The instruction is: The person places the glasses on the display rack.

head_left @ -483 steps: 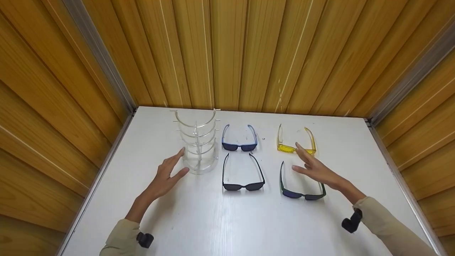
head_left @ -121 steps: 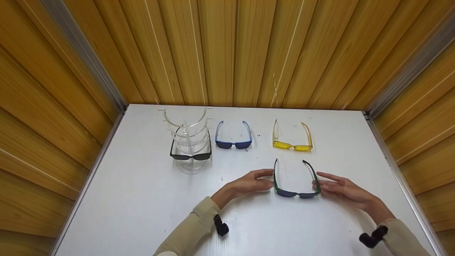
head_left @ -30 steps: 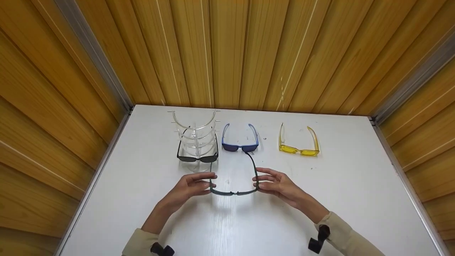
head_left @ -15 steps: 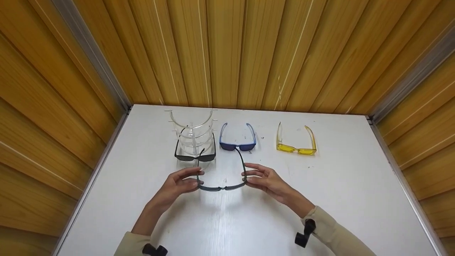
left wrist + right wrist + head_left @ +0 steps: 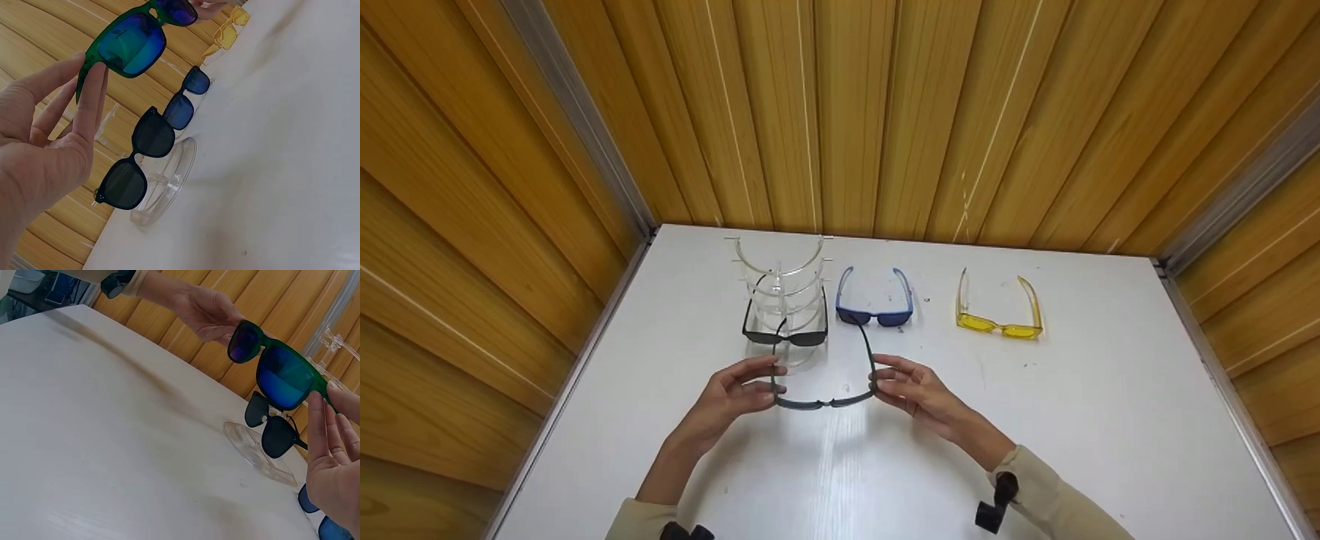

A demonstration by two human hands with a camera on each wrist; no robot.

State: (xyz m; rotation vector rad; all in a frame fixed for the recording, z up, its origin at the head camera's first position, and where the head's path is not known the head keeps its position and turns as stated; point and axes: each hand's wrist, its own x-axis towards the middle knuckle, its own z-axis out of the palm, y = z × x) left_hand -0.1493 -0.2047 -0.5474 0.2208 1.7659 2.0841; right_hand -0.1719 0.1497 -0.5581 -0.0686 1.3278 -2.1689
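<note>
Both hands hold up a pair of green-framed sunglasses with blue-green mirrored lenses, temples spread and pointing away from me. My left hand pinches the left temple near its hinge, thumb against fingers. At the other hinge my right hand pinches the right temple the same way. Just beyond them stands a clear acrylic glasses rack with several curved tiers. Black sunglasses sit on a low tier of it, above the round base. The left wrist view shows the green lenses raised above the black pair.
Blue sunglasses lie on the white table right of the rack. Farther right lie yellow glasses, temples open. Wood-look panels wall the table at the back and sides.
Since the earliest frames, the black sunglasses went from the table onto the rack. The green pair was lifted from the right and carried left toward the rack; over the last half second it barely moved.
</note>
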